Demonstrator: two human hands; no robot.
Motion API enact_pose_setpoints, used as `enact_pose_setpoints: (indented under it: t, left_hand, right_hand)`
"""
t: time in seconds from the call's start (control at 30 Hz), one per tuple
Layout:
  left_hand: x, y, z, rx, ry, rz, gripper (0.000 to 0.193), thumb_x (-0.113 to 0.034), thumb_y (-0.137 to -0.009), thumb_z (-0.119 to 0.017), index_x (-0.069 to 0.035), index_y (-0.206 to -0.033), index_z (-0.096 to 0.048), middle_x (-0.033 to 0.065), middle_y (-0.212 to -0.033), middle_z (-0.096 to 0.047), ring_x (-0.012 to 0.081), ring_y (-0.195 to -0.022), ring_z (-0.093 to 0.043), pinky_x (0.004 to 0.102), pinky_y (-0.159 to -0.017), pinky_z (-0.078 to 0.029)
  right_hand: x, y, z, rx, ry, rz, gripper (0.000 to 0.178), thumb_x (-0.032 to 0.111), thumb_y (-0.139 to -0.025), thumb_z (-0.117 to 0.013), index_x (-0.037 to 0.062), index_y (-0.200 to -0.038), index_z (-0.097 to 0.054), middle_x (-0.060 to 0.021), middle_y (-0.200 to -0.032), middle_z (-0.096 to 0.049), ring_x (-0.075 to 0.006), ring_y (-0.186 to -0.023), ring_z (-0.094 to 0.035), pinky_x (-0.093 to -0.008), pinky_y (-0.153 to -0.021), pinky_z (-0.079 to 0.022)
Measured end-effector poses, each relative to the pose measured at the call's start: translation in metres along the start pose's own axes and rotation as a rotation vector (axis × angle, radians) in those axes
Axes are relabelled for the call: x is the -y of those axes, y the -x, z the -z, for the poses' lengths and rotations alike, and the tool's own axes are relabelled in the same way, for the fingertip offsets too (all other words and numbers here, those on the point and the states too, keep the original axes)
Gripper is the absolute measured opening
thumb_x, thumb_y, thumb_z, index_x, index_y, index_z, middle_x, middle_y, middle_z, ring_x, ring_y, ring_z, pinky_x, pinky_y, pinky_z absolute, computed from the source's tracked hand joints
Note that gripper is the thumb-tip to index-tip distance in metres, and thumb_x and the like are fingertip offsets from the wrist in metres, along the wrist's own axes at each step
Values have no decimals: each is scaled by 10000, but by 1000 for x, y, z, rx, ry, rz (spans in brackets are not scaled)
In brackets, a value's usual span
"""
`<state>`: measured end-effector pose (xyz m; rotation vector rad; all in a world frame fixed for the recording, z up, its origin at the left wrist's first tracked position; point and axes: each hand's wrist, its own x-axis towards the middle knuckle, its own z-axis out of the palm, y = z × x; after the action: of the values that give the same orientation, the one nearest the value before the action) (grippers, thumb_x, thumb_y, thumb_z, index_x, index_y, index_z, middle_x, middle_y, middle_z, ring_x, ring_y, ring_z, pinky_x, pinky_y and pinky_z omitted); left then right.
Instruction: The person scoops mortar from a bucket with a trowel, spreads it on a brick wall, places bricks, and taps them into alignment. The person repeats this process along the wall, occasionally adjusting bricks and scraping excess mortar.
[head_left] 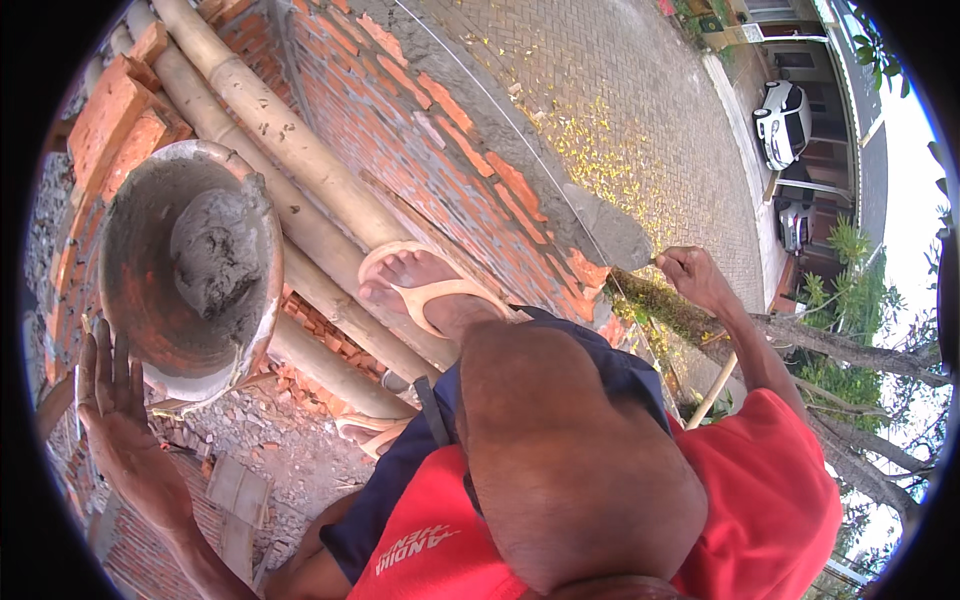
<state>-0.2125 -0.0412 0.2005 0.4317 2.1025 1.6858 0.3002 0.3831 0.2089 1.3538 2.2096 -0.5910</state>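
Observation:
My right hand (698, 279) is closed round the handle of a trowel (608, 230), whose grey blade lies over the top of the brick wall at its near end. Most of the handle is hidden in my fist. On the left, my left hand (125, 420) is open, fingers stretched out beside the lower rim of a wide round bowl (130, 330). Whether the fingertips touch the rim I cannot tell. Inside the bowl sits a heap of wet grey mortar (215, 250). The brick wall (400, 150) has fresh mortar along its top and a taut white string (490, 95) above it.
Bamboo poles (300, 150) run beside the wall, with my sandalled foot (430, 285) on them. Loose bricks (110, 110) are stacked behind the bowl. Rubble (290, 430) covers the ground below. Past the wall lie a paved road (640, 70), tree branches (850, 345) and parked cars (783, 125).

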Motion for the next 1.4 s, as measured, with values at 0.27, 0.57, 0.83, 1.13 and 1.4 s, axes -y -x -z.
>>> enact_pose_setpoints:
  t: [0.27,0.57,0.83,1.13,1.4]
  left_hand:
    - [-9,-2,10,-121,52,7,673,-470,-1140,-217,16,-1591,-329,229,-1622,-392,361,-1506,-393,490,-1269,-268]
    - [-11,16,44,-238,20,-7,679,-484,-1137,-226,5,-1600,-312,223,-1626,-388,358,-1515,-376,493,-1285,-247]
    - [1,13,59,-267,50,7,666,-469,-1134,-284,7,-1598,-322,241,-1624,-377,347,-1525,-358,481,-1289,-251]
    - [-2,5,54,-242,56,34,624,-419,-1147,-242,1,-1601,-324,205,-1631,-385,318,-1523,-368,472,-1286,-264]
    - [1,4,50,-272,-5,0,647,-457,-1144,-254,2,-1591,-340,194,-1629,-394,312,-1522,-372,482,-1271,-286]
  right_hand:
    - [14,73,-40,-279,-155,-32,306,286,-983,-680,-9,-939,-613,-173,-674,-556,-332,-614,-548,-459,-628,-467]
    - [21,56,-42,-198,62,211,316,281,-1000,-651,-8,-879,-616,-200,-695,-587,-390,-641,-587,-483,-632,-463]
    - [-3,58,11,-125,436,62,239,220,-1006,-599,-6,-955,-656,-232,-871,-683,-443,-702,-663,-532,-657,-524]
    - [59,-26,-2,-40,784,356,227,261,-949,-638,44,-890,-676,-172,-771,-667,-363,-681,-693,-497,-609,-537]
    - [208,-188,80,-245,839,636,321,215,-962,-568,-54,-842,-696,-269,-781,-708,-438,-744,-734,-534,-661,-597]
